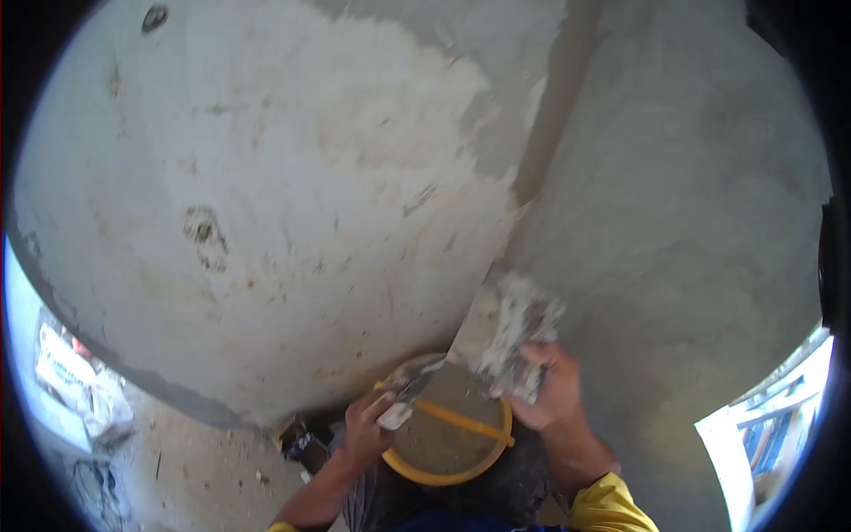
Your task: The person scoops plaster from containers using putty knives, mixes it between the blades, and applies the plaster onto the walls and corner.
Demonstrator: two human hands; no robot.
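Observation:
My left hand (363, 429) is closed around the handle of a small pointing trowel (415, 383), its metal blade angled up and to the right. My right hand (555, 390) grips a wide, flat plastering trowel (480, 330) whose face carries lumpy, pale wet plaster (523, 315). Motion smears this trowel, and its handle is hidden. The two tools come close together over a round yellow-rimmed bucket (441, 480); I cannot tell whether they touch. Greyish material shows inside the bucket, below a yellow bar (461, 420) that crosses its top.
A patchy pale wall (266, 177) stands ahead and left, meeting a smooth grey plastered wall (683, 222) on the right at a corner. A dark box-like object (303, 443) sits by the wall's foot. White sacks (84, 386) and cables (96, 488) lie on the dusty floor (199, 461) at left.

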